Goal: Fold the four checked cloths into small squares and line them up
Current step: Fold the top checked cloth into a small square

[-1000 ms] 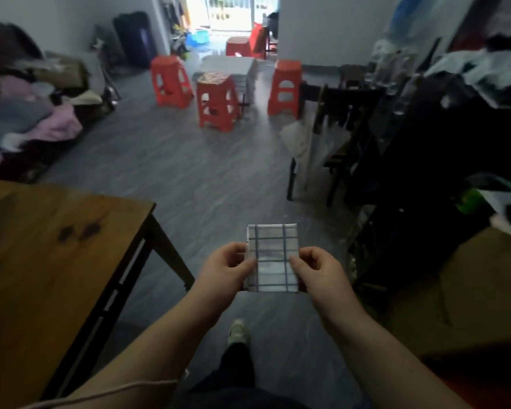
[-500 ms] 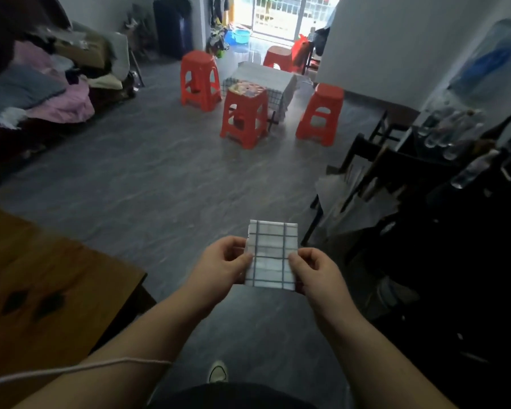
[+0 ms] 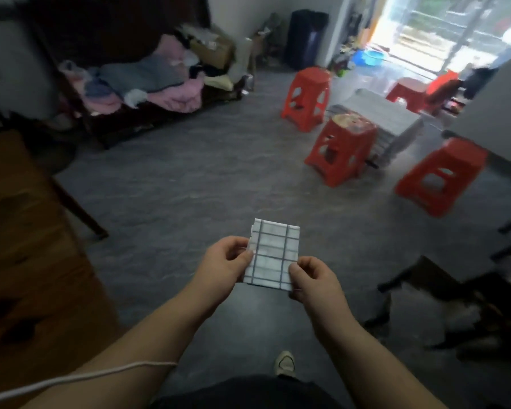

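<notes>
A small folded cloth [image 3: 273, 253], white with grey check lines, is held in the air in front of me, above the dark floor. My left hand [image 3: 220, 265] pinches its left edge between thumb and fingers. My right hand [image 3: 313, 280] pinches its lower right corner. The cloth is a narrow upright rectangle, tilted slightly. No other checked cloth shows in this view.
A brown wooden table [image 3: 27, 261] stands at the left. Several red plastic stools [image 3: 341, 149] surround a low cloth-covered table [image 3: 396, 122] at the far right. A sofa piled with clothes [image 3: 148, 84] is at the back left. Dark chairs [image 3: 469, 305] crowd the right side.
The view has swung to the left: the table has slid toward the left edge and the stools to the right. Both hands keep the same hold on the folded cloth.
</notes>
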`<move>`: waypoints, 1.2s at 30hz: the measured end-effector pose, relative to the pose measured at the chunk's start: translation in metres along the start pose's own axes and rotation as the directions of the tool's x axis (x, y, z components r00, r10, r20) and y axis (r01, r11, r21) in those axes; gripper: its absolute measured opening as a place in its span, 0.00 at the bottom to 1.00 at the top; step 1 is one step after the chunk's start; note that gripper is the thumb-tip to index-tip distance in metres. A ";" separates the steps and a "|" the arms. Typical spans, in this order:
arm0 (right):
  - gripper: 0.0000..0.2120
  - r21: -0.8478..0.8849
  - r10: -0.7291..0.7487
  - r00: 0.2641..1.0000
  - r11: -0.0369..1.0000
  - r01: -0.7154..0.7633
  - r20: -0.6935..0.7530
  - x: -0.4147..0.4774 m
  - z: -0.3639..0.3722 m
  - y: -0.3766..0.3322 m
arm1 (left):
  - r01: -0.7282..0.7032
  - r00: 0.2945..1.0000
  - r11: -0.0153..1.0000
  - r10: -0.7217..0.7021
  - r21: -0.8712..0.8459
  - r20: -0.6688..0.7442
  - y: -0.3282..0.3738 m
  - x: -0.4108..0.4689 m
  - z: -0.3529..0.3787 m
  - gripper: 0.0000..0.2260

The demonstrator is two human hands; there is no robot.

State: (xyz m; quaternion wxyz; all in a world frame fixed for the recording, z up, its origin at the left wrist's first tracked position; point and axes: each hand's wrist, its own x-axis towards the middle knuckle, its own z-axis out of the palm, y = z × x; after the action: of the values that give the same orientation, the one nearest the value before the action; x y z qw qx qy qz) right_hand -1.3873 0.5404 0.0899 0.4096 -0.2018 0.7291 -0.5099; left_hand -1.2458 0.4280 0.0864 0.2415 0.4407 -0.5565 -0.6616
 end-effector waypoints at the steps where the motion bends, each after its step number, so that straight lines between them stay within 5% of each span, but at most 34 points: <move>1: 0.05 -0.030 -0.005 0.999 1.000 0.007 0.050 0.020 -0.002 -0.011 | 0.014 0.999 1.000 -0.015 -0.026 -0.049 0.005 0.010 0.001 0.06; 10: 0.05 -0.195 -0.028 0.859 0.970 0.147 0.511 0.130 0.075 -0.081 | 0.026 0.897 0.982 -0.106 -0.189 -0.428 0.020 0.044 -0.057 0.11; 21: 0.05 -0.362 0.068 0.566 0.830 0.425 0.821 0.145 0.307 -0.097 | -0.054 0.565 0.935 -0.260 -0.350 -0.783 -0.026 0.023 -0.207 0.12; 26: 0.06 -0.436 0.280 0.352 0.731 0.524 0.893 0.123 0.396 -0.084 | -0.063 0.381 0.887 -0.403 -0.458 -0.832 -0.063 -0.004 -0.258 0.12; 36: 0.10 -0.377 0.518 0.067 0.521 0.766 0.853 0.119 0.490 -0.013 | -0.164 0.112 0.694 -0.693 -0.701 -0.712 -0.122 -0.026 -0.246 0.13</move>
State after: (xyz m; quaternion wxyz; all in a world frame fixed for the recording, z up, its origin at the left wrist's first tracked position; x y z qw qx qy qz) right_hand -1.0645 0.1669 -0.0153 0.5645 -0.7322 0.3481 0.1551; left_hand -1.0023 0.3522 -0.0197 0.5315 0.7433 0.0936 -0.3953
